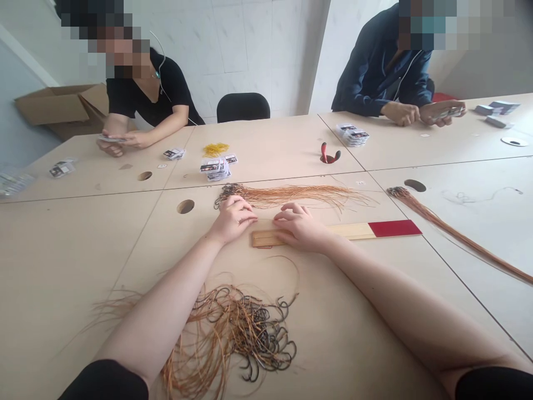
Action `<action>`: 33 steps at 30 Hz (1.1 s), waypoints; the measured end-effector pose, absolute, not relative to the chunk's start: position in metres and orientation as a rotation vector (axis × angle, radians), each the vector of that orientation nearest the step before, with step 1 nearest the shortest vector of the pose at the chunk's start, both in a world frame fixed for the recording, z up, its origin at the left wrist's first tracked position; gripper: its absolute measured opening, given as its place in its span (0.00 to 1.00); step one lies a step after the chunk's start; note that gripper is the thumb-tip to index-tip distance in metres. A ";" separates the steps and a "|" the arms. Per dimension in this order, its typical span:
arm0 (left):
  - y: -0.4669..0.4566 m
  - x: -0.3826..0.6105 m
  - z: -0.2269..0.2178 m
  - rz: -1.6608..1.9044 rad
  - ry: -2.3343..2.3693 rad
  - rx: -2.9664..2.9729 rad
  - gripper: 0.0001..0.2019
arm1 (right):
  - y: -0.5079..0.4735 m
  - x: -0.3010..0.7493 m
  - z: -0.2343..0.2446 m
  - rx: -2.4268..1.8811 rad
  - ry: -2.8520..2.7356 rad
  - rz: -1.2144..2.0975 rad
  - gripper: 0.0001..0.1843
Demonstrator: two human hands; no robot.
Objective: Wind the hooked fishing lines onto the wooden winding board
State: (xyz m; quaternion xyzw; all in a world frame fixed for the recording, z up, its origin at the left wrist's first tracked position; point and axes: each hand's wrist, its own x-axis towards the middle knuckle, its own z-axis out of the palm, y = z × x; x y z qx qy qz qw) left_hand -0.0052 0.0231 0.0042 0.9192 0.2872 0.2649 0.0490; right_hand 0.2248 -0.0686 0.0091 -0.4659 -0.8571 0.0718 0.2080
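Note:
My left hand (235,220) is closed in a pinch just left of a flat wooden strip (353,231) with a red end. My right hand (300,226) rests over that strip, thumb and fingers bent together. A thin brown fishing line seems to run between the two sets of fingertips, though it is faint. Beyond my hands lies a bundle of hooks with long brown lines (291,195). Close to me, under and beside my left forearm, is a tangled pile of large dark fish hooks (262,330) tied to brown lines.
A bound bundle of hooked lines (449,222) stretches along the right. Red-handled pliers (325,153) stand in a table hole. Small packets (215,168) and yellow pieces (215,149) sit farther back. Two people (145,111) across the table hold packets. An empty chair (244,106) stands between them.

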 end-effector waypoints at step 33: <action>0.022 -0.006 0.003 0.484 1.440 2.726 0.20 | -0.044 0.279 -0.019 -1.853 -1.813 -0.250 0.12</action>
